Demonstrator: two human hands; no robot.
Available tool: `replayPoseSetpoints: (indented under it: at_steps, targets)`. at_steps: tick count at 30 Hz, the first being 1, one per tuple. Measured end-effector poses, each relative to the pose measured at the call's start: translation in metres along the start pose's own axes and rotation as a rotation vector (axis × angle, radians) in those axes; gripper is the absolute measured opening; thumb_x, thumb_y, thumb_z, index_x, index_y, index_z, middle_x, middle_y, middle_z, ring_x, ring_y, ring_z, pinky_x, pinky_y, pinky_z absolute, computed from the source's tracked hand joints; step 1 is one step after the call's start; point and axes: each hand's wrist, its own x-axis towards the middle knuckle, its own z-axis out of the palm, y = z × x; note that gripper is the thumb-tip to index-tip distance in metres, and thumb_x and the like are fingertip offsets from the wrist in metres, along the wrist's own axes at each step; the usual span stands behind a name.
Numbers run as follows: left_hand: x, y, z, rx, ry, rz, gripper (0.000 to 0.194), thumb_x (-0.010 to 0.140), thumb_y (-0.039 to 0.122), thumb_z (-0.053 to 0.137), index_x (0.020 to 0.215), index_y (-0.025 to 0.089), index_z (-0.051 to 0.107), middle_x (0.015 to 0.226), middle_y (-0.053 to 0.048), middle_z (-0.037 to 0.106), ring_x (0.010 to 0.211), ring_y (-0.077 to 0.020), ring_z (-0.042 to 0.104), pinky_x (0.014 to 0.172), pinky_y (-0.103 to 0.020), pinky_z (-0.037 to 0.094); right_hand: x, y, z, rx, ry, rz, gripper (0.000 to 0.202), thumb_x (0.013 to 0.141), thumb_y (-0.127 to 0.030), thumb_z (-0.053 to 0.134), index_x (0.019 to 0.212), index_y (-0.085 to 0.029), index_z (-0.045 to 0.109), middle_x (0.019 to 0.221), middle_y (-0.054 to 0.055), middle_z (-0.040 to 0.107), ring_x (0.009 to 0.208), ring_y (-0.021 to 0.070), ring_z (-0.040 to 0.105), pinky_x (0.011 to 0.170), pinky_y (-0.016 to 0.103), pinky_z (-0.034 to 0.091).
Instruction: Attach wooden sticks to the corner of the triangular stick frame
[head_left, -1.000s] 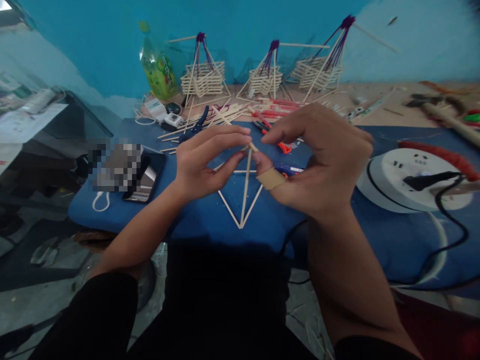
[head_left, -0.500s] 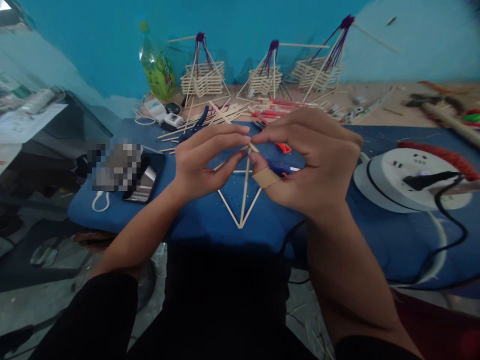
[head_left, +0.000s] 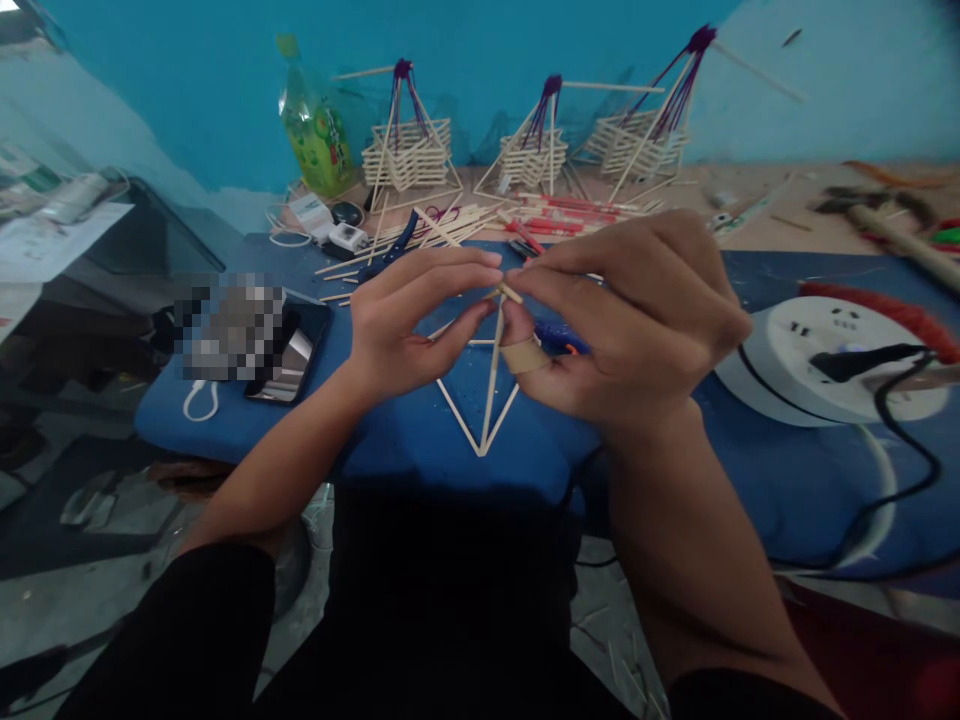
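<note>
Both my hands meet over the blue work surface at a frame of thin wooden sticks (head_left: pixel 491 385). My left hand (head_left: pixel 420 325) pinches the upper joint of the frame between thumb and fingers. From the other side my right hand (head_left: pixel 607 320), with a bandage on its thumb, is closed at the same joint, where a short stick end (head_left: pixel 511 293) pokes out. Lower sticks of the frame meet in a point near the table's front edge. Behind the right fingers lies a dark blue tool (head_left: pixel 553 335), mostly hidden; its kind I cannot make out.
Along the wall stand three stick models (head_left: pixel 409 155) with purple tops, beside a green bottle (head_left: pixel 315 140). Loose sticks and blue-handled pliers (head_left: pixel 394 245) lie behind my hands. A phone (head_left: pixel 289 350) is at left, a white cable reel (head_left: pixel 840 355) at right, a hammer (head_left: pixel 900 240) behind it.
My right hand has turned slightly, its knuckles shifting right and its thumb moving a little lower at the joint. My left hand and the frame stay nearly in place.
</note>
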Motion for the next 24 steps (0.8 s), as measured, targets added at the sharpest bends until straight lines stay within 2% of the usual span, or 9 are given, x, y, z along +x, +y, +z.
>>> replayPoseSetpoints:
  at_steps: [4, 8, 13, 19, 24]
  targets:
    - [0.002, 0.000, -0.001, 0.010, 0.009, 0.022, 0.019, 0.109, 0.041, 0.072, 0.126, 0.034, 0.076, 0.124, -0.002, 0.084, 0.114, -0.0258, 0.084, 0.102, -0.050, 0.074, -0.003, -0.001, -0.003, 0.018, -0.096, 0.091, 0.008, 0.105, -0.029, 0.070, 0.110, -0.031, 0.077, 0.102, 0.004, 0.078, 0.096, 0.0265, 0.073, 0.086, 0.049, 0.059]
    - [0.002, 0.000, 0.000, 0.015, 0.017, 0.029, 0.018, 0.109, 0.040, 0.072, 0.125, 0.034, 0.076, 0.123, -0.003, 0.085, 0.112, -0.0253, 0.084, 0.097, -0.049, 0.076, -0.002, -0.002, 0.000, 0.021, 0.003, 0.028, 0.015, 0.102, -0.026, 0.074, 0.117, -0.030, 0.075, 0.102, 0.004, 0.078, 0.094, 0.0265, 0.073, 0.083, 0.048, 0.057]
    - [0.002, -0.001, -0.001, -0.004, 0.002, 0.030, 0.019, 0.109, 0.037, 0.072, 0.128, 0.034, 0.075, 0.125, -0.002, 0.084, 0.115, -0.0247, 0.084, 0.099, -0.047, 0.075, 0.003, 0.000, 0.002, 0.089, 0.048, -0.042, 0.023, 0.097, -0.020, 0.078, 0.118, -0.028, 0.074, 0.096, 0.003, 0.077, 0.086, 0.0239, 0.071, 0.078, 0.045, 0.056]
    - [0.002, -0.001, -0.001, -0.027, 0.011, 0.041, 0.021, 0.110, 0.036, 0.071, 0.130, 0.035, 0.075, 0.127, -0.002, 0.083, 0.118, -0.0247, 0.083, 0.103, -0.047, 0.074, 0.005, -0.003, -0.002, 0.071, -0.047, 0.070, 0.018, 0.102, -0.025, 0.071, 0.120, -0.030, 0.072, 0.105, 0.002, 0.079, 0.097, 0.0253, 0.077, 0.089, 0.047, 0.060]
    - [0.000, 0.001, 0.002, 0.004, 0.043, 0.014, 0.019, 0.108, 0.037, 0.073, 0.126, 0.034, 0.076, 0.126, -0.002, 0.084, 0.115, -0.0239, 0.083, 0.098, -0.044, 0.075, 0.009, -0.009, 0.000, 0.120, 0.030, 0.059, 0.013, 0.097, -0.021, 0.074, 0.107, -0.029, 0.074, 0.093, 0.003, 0.079, 0.086, 0.0252, 0.076, 0.079, 0.045, 0.061]
